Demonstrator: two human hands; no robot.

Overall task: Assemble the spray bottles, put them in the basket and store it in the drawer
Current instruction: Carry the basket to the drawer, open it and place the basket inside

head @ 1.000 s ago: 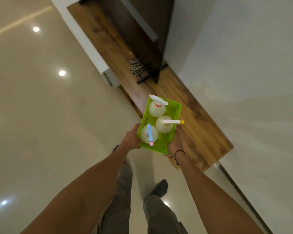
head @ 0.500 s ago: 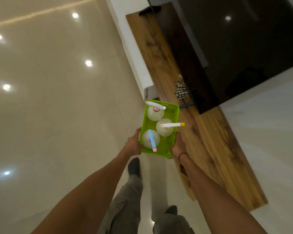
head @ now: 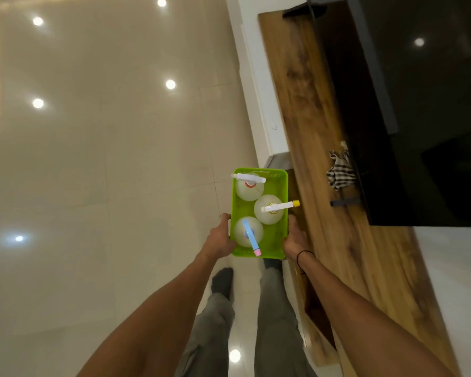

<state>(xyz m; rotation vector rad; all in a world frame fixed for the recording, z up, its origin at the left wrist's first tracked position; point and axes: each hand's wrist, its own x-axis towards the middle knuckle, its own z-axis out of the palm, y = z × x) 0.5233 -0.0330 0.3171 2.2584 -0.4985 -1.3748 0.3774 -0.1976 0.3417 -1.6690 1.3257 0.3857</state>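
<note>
I carry a lime-green basket [head: 280,186] in front of me above the floor. My left hand [head: 220,238] grips its left rim and my right hand [head: 294,242] grips its right rim near the near end. Three pale spray bottles stand inside it. The far one [head: 249,187] has a white sprayer with a red collar. The middle one [head: 269,213] has a white sprayer with a yellow tip pointing right. The near one [head: 248,231] has a blue sprayer with a pink tip.
A long wooden TV cabinet [head: 324,137] runs along the right, with a black TV [head: 419,104] above it and a striped cloth [head: 340,172] on top. Its white front [head: 261,104] faces the glossy tiled floor [head: 106,159]. My legs and socks show below.
I have walked forward along the cabinet while turning; the cabinet and TV now stand more upright in view. Both hands keep the same hold on the basket.
</note>
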